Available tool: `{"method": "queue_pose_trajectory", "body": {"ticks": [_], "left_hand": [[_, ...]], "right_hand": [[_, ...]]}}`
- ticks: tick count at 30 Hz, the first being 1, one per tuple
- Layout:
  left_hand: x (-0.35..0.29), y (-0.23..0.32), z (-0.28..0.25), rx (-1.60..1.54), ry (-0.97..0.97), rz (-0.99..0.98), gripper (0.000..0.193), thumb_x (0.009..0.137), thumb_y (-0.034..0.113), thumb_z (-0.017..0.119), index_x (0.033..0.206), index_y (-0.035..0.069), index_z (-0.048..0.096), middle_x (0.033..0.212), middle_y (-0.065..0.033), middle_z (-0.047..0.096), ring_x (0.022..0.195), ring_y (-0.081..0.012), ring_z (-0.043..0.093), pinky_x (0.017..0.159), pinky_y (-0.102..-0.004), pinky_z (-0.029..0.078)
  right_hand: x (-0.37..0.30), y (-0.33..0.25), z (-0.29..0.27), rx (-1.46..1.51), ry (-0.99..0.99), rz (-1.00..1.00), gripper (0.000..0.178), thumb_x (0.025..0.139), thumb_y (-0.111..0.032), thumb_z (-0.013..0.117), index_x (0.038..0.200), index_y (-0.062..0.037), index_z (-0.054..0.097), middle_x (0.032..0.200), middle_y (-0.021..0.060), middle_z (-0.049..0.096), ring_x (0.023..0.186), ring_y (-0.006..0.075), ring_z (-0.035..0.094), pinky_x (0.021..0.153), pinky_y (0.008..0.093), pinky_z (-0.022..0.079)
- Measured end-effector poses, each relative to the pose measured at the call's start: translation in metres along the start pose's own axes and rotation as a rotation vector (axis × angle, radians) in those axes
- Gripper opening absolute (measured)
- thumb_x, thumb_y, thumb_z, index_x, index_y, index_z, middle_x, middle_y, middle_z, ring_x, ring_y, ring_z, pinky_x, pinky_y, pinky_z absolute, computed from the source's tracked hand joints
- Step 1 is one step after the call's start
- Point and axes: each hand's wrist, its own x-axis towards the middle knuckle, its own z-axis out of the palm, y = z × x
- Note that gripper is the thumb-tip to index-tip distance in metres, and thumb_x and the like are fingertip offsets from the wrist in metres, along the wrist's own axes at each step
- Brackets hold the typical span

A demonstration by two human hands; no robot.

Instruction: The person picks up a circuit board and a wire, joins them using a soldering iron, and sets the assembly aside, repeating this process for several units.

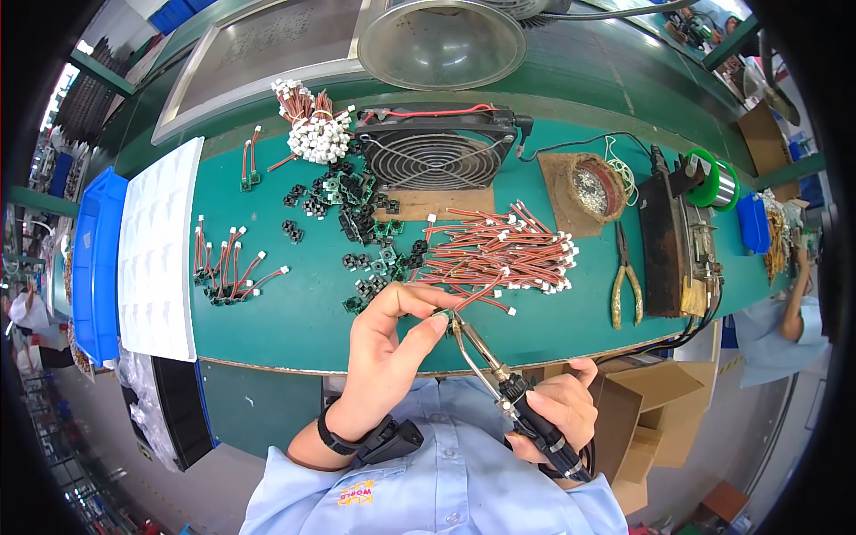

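Bench, seen from the head camera. We find the left hand [379, 348] pinching a small board [453, 327] between thumb and forefinger, held above the green worktop [294, 330] close to its near edge; fingertips and tool cover much of the piece, so we cannot tell its full shape. The right hand [560, 412] is curled around the black handle of a soldering iron [514, 389], a thin metal tube [474, 364] running beside the shaft. The iron's tip meets the left fingertips' area; we cannot tell whether it touches the board. Just beyond, we record a heap of red-and-brown leads [499, 254] with white plugs, and to its left a scatter of black and green parts [352, 201]. Behind stands a black fan [437, 156] with a wire guard; a bundle of white-plugged wires [316, 129] lies left of it. Farther left, we note a cluster of wired boards [234, 281], then a white tray [160, 254] against a blue bin [96, 267]. On the right: pliers [626, 283], a round tin [590, 190] on cardboard, and a green solder spool [713, 181].
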Motion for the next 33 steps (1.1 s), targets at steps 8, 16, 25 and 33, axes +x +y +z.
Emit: {"method": "queue_pose_trajectory", "body": {"ticks": [8, 16, 25, 33], "left_hand": [[-0.001, 0.001, 0.000, 0.032, 0.013, 0.027, 0.008, 0.081, 0.001, 0.057, 0.081, 0.004, 0.049, 0.098, -0.0124, 0.064, 0.098, -0.0190, 0.055, 0.087, -0.0332, 0.039], [-0.002, 0.000, -0.001, 0.144, 0.036, 0.094, 0.010, 0.080, 0.001, 0.058, 0.081, 0.004, 0.049, 0.098, -0.0114, 0.065, 0.099, -0.0225, 0.055, 0.089, -0.0369, 0.038], [-0.003, 0.005, 0.000, 0.059, 0.036, 0.056, 0.010, 0.080, 0.002, 0.058, 0.082, 0.004, 0.049, 0.099, -0.0129, 0.064, 0.099, -0.0227, 0.055, 0.089, -0.0366, 0.038], [-0.003, 0.025, -0.003, -0.361, -0.035, -0.228, 0.008, 0.078, 0.009, 0.055, 0.080, 0.005, 0.048, 0.092, -0.0142, 0.062, 0.094, -0.0229, 0.054, 0.090, -0.0362, 0.036]], "right_hand": [[-0.001, 0.000, 0.000, 0.007, -0.010, -0.007, 0.045, 0.061, -0.022, 0.079, 0.101, -0.0087, 0.062, 0.077, 0.0019, 0.064, 0.065, 0.0152, 0.059, 0.091, 0.0394, 0.030], [-0.004, 0.004, 0.002, -0.020, 0.002, -0.060, 0.045, 0.070, -0.034, 0.071, 0.105, -0.0086, 0.057, 0.065, 0.0031, 0.060, 0.057, 0.0180, 0.057, 0.088, 0.0438, 0.030], [-0.002, -0.001, -0.004, 0.008, -0.004, -0.026, 0.043, 0.061, -0.027, 0.079, 0.096, -0.0081, 0.063, 0.073, 0.0016, 0.064, 0.063, 0.0143, 0.060, 0.088, 0.0392, 0.031], [-0.032, 0.017, -0.008, -0.052, 0.288, -0.064, 0.054, 0.076, -0.034, 0.065, 0.117, -0.0047, 0.049, 0.083, 0.0071, 0.062, 0.078, 0.0160, 0.056, 0.091, 0.0408, 0.031]]}}
